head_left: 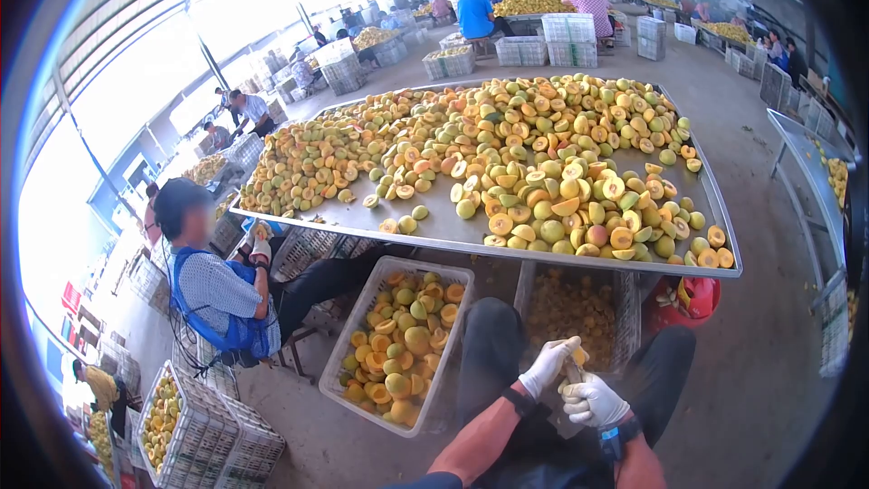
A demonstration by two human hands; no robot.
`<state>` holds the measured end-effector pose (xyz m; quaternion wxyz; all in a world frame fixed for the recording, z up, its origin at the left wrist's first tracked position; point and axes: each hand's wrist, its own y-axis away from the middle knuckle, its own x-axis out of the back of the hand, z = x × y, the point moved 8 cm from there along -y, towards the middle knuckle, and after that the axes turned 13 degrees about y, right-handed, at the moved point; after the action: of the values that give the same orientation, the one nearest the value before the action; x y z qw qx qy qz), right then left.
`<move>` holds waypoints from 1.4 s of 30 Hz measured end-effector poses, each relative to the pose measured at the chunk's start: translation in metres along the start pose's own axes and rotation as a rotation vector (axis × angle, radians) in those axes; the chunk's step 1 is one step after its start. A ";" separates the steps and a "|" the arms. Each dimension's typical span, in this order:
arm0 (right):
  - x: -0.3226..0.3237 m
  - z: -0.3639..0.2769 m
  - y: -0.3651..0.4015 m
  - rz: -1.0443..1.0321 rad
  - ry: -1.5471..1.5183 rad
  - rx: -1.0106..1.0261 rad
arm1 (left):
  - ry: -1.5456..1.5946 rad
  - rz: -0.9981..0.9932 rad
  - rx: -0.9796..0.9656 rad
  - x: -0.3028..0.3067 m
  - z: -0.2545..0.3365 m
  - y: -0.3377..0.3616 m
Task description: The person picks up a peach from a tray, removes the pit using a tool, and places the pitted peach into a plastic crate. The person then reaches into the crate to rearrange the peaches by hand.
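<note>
My left hand (550,368), in a white glove, is closed on a yellow peach half (577,359) above my lap. Just below and to the right, my gloved right hand (593,400) has its fingers curled in against the fruit; whatever they grip is hidden. Beneath my hands, between my knees, a crate (626,317) holds small brownish-yellow pieces, too blurred to name. A white crate (457,353) of halved peaches stands on the floor left of my legs.
A metal table (434,220) heaped with halved peaches (561,190) spans the front. To my left a seated person (217,281) in a blue apron works with gloved hands. A red bucket (695,301) stands below the table's right corner. Stacked crates (226,439) fill the lower left.
</note>
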<state>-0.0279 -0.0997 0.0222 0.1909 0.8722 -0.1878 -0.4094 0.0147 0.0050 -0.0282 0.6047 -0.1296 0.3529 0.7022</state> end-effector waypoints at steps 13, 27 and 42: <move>0.004 -0.003 -0.008 -0.181 -0.302 0.025 | 0.046 -0.041 0.116 -0.019 0.014 -0.003; 0.000 -0.034 -0.011 -0.163 -0.207 0.148 | 0.158 0.061 0.328 -0.028 0.027 -0.015; 0.055 -0.085 -0.009 1.159 1.698 0.342 | -1.077 0.478 -0.724 -0.033 0.147 0.011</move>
<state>0.0729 -0.1041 0.0325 0.3013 0.6647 -0.4373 0.5255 0.0480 0.0760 0.1010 0.4430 0.1249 -0.2339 0.8564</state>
